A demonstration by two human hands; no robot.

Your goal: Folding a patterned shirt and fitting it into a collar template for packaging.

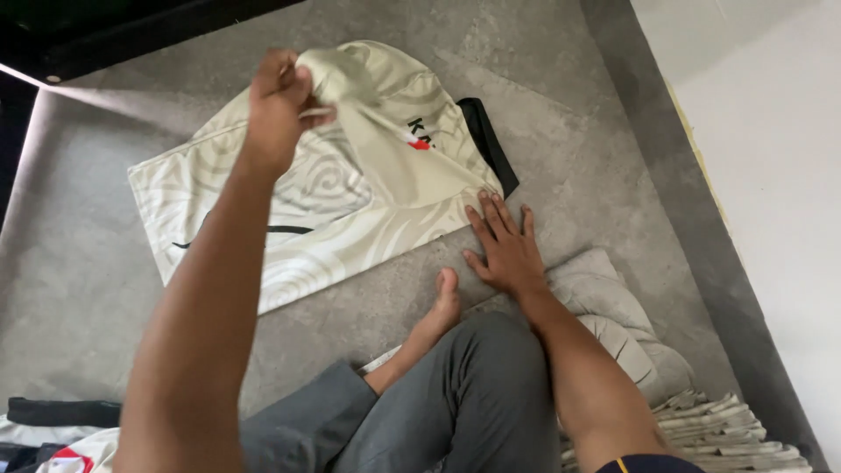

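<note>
A cream shirt (289, 228) with a pale swirl pattern and a black collar edge lies spread on the grey floor. My left hand (279, 101) is raised over it, fingers closed on a fold of the shirt, lifting that part up and over. My right hand (504, 245) lies flat and spread on the floor, fingertips pressing the shirt's near right corner. My bare foot (442, 307) rests just below the shirt, beside the right hand.
A folded pale cushion or cloth (613, 315) lies by my right forearm, with a stack of folded patterned fabric (718, 429) behind it. More garments (61, 434) sit at the lower left. A white wall (771, 175) runs along the right; a dark ledge (131, 26) at the top.
</note>
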